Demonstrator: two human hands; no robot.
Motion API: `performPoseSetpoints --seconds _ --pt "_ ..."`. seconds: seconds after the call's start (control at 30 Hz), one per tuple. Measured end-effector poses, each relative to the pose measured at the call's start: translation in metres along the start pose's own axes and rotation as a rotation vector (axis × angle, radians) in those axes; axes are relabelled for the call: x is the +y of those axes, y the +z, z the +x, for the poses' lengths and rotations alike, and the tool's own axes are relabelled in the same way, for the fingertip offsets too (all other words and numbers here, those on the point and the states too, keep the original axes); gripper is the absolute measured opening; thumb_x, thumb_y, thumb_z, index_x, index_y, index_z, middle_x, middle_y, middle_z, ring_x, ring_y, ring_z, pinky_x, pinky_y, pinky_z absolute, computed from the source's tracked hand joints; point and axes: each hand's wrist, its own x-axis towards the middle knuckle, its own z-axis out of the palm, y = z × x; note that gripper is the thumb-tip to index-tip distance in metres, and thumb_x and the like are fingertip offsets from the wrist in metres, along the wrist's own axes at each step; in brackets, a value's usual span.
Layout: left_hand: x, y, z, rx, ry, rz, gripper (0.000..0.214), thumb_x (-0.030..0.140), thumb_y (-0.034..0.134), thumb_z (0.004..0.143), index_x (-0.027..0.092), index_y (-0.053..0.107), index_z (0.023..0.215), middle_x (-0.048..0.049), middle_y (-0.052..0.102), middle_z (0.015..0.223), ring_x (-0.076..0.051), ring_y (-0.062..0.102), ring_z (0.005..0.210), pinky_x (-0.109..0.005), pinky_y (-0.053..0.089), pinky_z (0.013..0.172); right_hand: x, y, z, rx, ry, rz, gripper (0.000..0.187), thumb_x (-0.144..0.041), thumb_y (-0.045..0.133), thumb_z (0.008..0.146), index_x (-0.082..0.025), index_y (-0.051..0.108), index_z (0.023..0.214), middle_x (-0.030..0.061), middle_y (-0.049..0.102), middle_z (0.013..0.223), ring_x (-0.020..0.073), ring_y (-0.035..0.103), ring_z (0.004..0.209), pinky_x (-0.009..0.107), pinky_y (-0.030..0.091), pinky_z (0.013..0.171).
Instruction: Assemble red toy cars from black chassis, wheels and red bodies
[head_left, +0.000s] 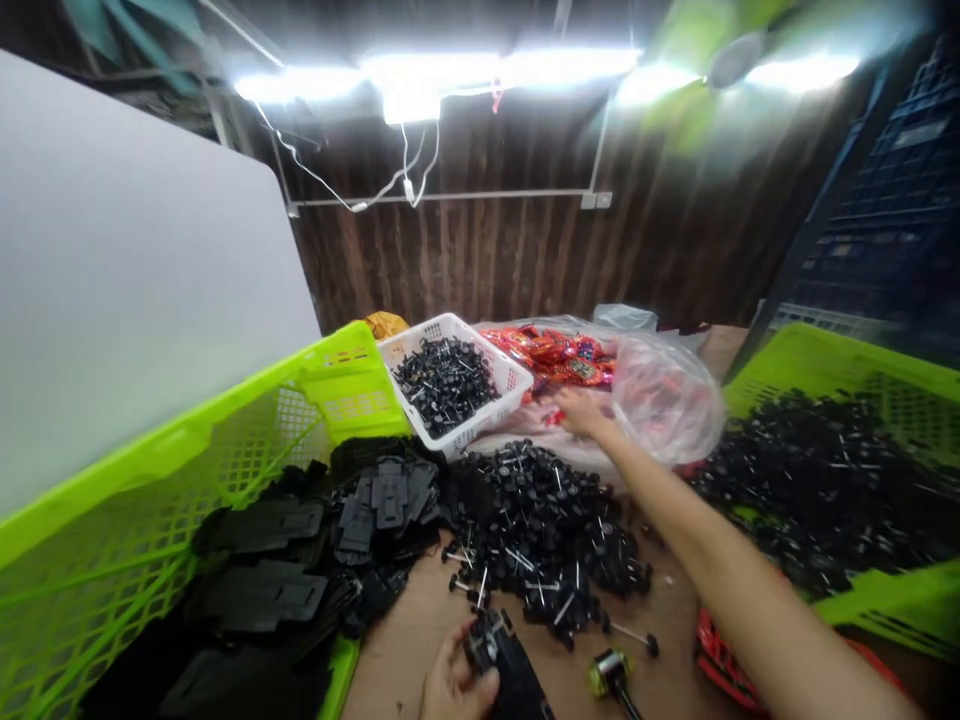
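Fingers of my left hand (461, 685) curl around a black plastic part (517, 670) above the table (401, 640), near the pile of black wheels (540, 510). My right hand (583, 412) reaches just short of the red shells (555, 350), beside the white basket (516, 388); from here I can't tell its fingers' spread or hold.

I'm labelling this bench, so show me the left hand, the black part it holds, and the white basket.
Left hand (454, 690): head view, near the thumb's base.
Black part (519, 680): head view, its long dark face.
White basket (489, 417): head view, its near outer wall.
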Motion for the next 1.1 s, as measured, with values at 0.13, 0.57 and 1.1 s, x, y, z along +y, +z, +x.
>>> performPoseSetpoints --seconds 0.13,0.57,1.1 --pt "0.031 0.023 -0.021 -0.011 -0.091 -0.003 0.059 0.030 0.084 0.055 0.013 0.059 0.106 -0.0131 0.073 0.093 -0.027 0.070 0.083 -0.034 0.055 0.073 -0.006 -0.042 -0.072 0.084 0.222 0.201 0.031 -0.025 0.050 0.078 -0.014 0.048 0.107 0.0094 0.064 0.092 0.0226 0.062 0.086 0.043 0.048 0.082" --pt "0.027 0.033 -0.038 -0.088 0.056 0.120 0.052 0.020 0.078 0.061 0.014 0.054 0.106 -0.0081 0.070 0.099 -0.018 0.066 0.088 -0.029 0.050 0.082 -0.140 -0.059 -0.377 -0.017 1.248 1.713 0.024 -0.021 0.060 0.072 -0.017 0.065 0.095 0.0069 0.072 0.094 0.0220 0.070 0.080 0.032 0.057 0.061" --pt "0.000 0.040 -0.071 -0.105 0.020 0.210 0.042 0.022 0.064 0.075 0.017 0.050 0.113 -0.0122 0.066 0.114 -0.023 0.063 0.104 -0.031 0.052 0.082 -0.176 -0.058 -0.357 -0.123 0.795 0.838 0.061 -0.050 0.069 0.068 -0.017 0.052 0.117 0.0093 0.065 0.098 0.0235 0.062 0.084 0.034 0.051 0.069"
